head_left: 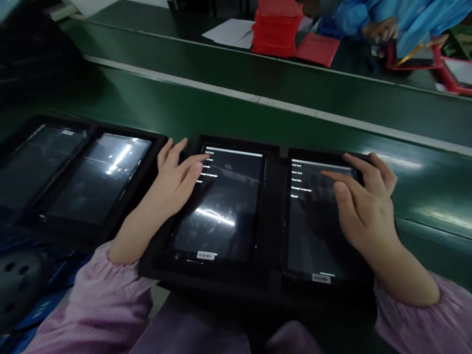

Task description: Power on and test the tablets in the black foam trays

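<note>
Two tablets lie side by side in a black tray [273, 216] in front of me, both showing a white text menu on a dark screen. My left hand [175, 179] rests on the left tablet [221, 206], fingers spread, a fingertip touching the upper left of its menu. Over the right tablet [317, 226] my right hand [363, 206] is spread too, thumb reaching toward the top of the screen and fingers hooked over its upper right edge. Neither hand holds anything.
A second black tray [147, 162] with two dark-screened tablets sits at the left. A green conveyor belt [258, 73] runs behind. Beyond it are a stack of red cases [275, 27], white paper [230, 32] and a person's hands in blue sleeves [379, 27].
</note>
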Available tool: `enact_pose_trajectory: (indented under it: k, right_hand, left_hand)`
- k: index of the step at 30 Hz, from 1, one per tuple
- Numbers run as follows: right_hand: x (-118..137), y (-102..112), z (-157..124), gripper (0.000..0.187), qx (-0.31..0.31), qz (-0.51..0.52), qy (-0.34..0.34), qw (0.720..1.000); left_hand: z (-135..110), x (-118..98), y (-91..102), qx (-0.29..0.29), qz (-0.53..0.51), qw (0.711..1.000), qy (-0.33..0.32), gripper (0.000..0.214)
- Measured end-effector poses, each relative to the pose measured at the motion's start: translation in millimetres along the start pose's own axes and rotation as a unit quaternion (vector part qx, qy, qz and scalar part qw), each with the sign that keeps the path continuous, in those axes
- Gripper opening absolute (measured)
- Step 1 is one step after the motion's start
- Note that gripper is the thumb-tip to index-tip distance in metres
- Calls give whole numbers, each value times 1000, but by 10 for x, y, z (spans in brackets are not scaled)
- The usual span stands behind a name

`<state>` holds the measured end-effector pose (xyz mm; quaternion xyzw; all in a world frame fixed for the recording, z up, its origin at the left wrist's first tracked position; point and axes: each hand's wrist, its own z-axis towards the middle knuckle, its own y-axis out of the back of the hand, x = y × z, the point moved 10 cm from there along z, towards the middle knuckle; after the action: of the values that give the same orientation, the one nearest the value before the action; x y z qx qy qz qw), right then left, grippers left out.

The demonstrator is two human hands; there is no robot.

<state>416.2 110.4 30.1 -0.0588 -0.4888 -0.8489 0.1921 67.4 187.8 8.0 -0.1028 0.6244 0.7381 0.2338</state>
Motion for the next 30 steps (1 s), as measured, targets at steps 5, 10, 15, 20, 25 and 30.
enact_pose_trajectory:
  k: [5,10,15,20,25,30]
  right_hand:
    - [-33,-7,-5,37,17,16,1,1000]
    - [-20,-4,8,38,27,15,-5,1000]
    - [35,-18,26,37,43,24,11,999]
    - [91,-56,23,36,57,31,45,997]
    - [55,1,39,35,23,36,33,999]
    - [42,23,63,37,15,42,14,999]
  left_hand:
    - [-30,-50,87,-30,11,999,-13,82]
    - [-33,-84,99,-23,5,1000,-10,74]
    - [-35,-91,118,-27,-6,1000,-14,67]
    - [-46,-140,218,-55,-33,998,-24,61]
    - [-58,-220,253,-57,-45,997,-29,60]
    - [-48,-223,264,-61,-56,996,-38,57]
